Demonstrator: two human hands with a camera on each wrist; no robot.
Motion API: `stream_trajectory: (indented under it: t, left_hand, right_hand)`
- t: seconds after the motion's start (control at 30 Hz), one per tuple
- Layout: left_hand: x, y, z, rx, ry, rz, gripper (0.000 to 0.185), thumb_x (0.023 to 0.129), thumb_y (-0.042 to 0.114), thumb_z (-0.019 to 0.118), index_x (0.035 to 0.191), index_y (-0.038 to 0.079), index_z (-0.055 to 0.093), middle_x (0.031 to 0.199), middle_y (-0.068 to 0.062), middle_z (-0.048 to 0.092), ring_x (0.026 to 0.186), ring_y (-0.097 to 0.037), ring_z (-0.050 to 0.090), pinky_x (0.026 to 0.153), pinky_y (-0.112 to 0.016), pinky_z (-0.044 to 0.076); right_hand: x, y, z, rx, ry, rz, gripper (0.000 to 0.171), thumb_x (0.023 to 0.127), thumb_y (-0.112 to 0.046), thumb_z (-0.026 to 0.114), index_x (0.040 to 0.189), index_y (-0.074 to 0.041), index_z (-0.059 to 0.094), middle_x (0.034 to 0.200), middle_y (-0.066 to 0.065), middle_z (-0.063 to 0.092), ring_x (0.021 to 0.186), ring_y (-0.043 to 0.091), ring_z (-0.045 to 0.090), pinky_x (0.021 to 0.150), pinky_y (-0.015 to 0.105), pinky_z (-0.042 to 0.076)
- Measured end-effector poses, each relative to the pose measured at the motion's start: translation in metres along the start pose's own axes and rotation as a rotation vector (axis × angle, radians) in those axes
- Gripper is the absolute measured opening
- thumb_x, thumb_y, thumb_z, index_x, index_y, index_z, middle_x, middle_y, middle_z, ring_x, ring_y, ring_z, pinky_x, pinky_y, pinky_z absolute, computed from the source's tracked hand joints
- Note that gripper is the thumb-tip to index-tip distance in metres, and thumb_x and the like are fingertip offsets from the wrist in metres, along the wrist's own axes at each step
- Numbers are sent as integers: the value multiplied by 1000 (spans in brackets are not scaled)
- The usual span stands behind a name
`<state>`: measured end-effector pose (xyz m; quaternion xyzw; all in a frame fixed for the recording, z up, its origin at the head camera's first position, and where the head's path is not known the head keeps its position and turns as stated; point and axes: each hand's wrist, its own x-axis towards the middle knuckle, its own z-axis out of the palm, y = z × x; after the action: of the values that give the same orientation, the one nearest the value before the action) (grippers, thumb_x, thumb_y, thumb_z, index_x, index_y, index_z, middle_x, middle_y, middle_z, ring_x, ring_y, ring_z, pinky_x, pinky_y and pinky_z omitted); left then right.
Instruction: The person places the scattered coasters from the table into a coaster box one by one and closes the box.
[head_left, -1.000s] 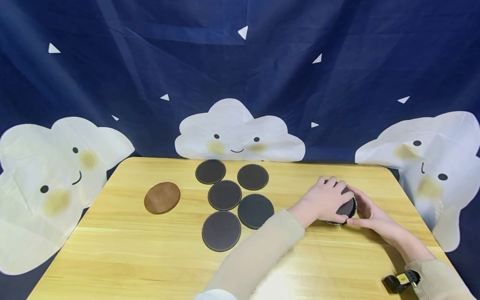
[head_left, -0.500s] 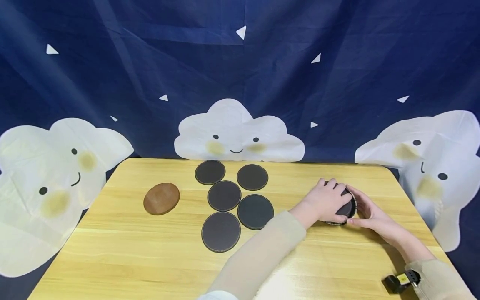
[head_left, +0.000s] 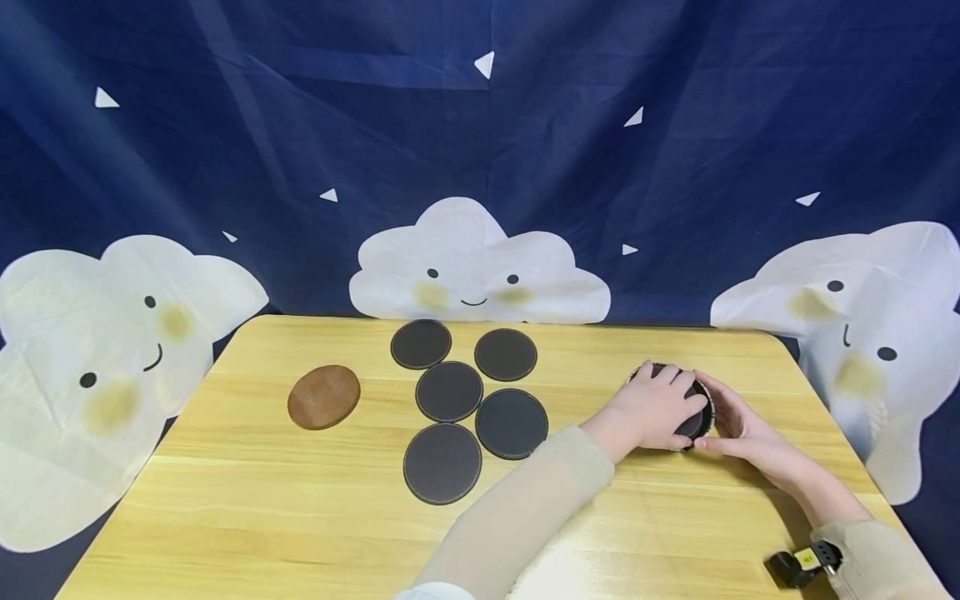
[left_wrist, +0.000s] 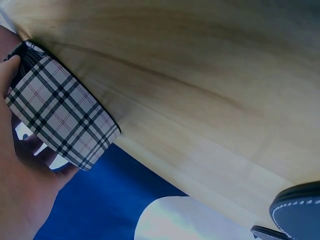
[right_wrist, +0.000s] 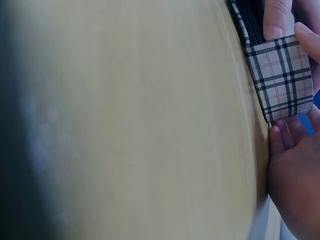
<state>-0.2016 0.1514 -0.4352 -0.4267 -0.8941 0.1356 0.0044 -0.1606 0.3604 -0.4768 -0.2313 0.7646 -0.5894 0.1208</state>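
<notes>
Head view: on the wooden table (head_left: 300, 500), at about 3 o'clock of the spread, both hands close on a round coaster holder (head_left: 693, 417). Left hand (head_left: 652, 408) lies over its top, fingers curled down around the rim. Right hand (head_left: 738, 425) cups the far side, thumb against the wall. Five black coasters (head_left: 448, 390) lie flat at centre; a brown coaster (head_left: 324, 396) at their 9 o'clock.

Left wrist view: plaid holder wall (left_wrist: 62, 117) stands on the table, fingers wrapped against it.

Right wrist view: plaid wall (right_wrist: 281, 75) at 1 o'clock, fingertips (right_wrist: 275, 17) pressing the rim.
</notes>
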Motion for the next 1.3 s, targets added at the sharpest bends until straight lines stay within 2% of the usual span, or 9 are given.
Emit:
stream_trajectory:
  t: [0.2,0.47,0.73,0.97,1.17,1.3]
  left_hand:
    - [-3,-1,-1,36,24,7,67,100,76,46,159,43,40,164,11,37,151,-12,34,123,-33,33]
    - [-7,-3,2,21,41,-3,58,104,71,43,155,43,44,159,9,41,150,-13,37,121,-32,37]
    - [-11,-7,3,35,50,8,59,105,70,40,157,42,41,162,8,39,153,-14,35,124,-32,33]
    - [-23,-15,3,48,65,14,61,106,70,39,159,40,40,162,7,41,154,-15,35,123,-33,32]
    - [-33,-23,7,69,115,8,59,107,69,38,156,38,44,158,5,45,149,-16,39,121,-36,34]
    - [-41,-28,9,81,116,-3,58,107,68,38,156,37,44,161,4,44,150,-17,38,123,-36,33]
  right_hand:
    - [-1,0,0,-2,4,8,95,96,15,60,171,-9,8,160,-30,30,141,-24,33,107,1,29]
    - [1,-1,1,3,5,7,95,95,15,60,171,-6,7,160,-29,30,141,-23,34,107,1,29]
    - [0,0,2,14,9,-27,95,93,19,60,171,-6,11,159,-27,36,141,-20,38,106,2,30]
    - [-1,1,3,-11,23,-34,97,92,20,62,171,-7,13,157,-21,41,136,-17,44,104,3,34]
    - [-1,0,3,-14,29,-29,97,91,19,63,171,-8,13,157,-22,41,138,-18,42,105,3,33]
    - [-1,0,3,-15,30,-21,98,91,19,63,171,-8,13,157,-22,40,139,-19,41,105,2,32]
